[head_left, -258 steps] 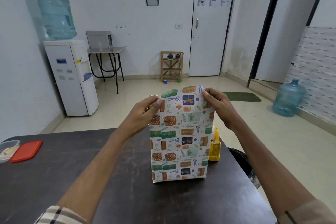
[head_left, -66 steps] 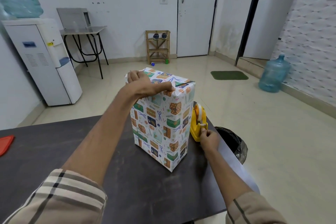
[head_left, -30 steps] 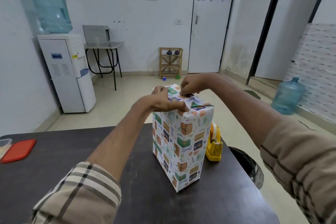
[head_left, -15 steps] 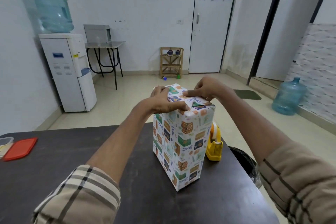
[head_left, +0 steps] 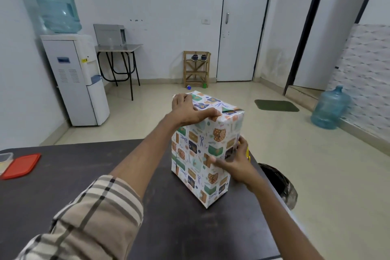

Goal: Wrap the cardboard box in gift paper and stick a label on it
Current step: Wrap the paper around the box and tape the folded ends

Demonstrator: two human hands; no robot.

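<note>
The box wrapped in patterned gift paper (head_left: 200, 154) stands upright on the dark table (head_left: 105, 175), one corner turned toward me. My left hand (head_left: 187, 110) lies flat on its top, thumb pressing the folded paper flaps down. My right hand (head_left: 234, 162) is at the box's right side, low down, thumb on the near face and fingers reaching behind. The yellow tape dispenser (head_left: 247, 153) is almost wholly hidden behind my right hand and the box; I cannot tell whether the fingers touch it. No label is in view.
A red lid (head_left: 20, 165) and a clear container (head_left: 5, 159) sit at the table's left edge. A black bin (head_left: 278, 186) stands on the floor past the table's right edge. A water dispenser (head_left: 73, 78) and a blue water jug (head_left: 329, 110) stand farther off.
My right hand has left the top of the box and dropped to its right side by the tape dispenser. My left hand stays pressing on the top flaps.
</note>
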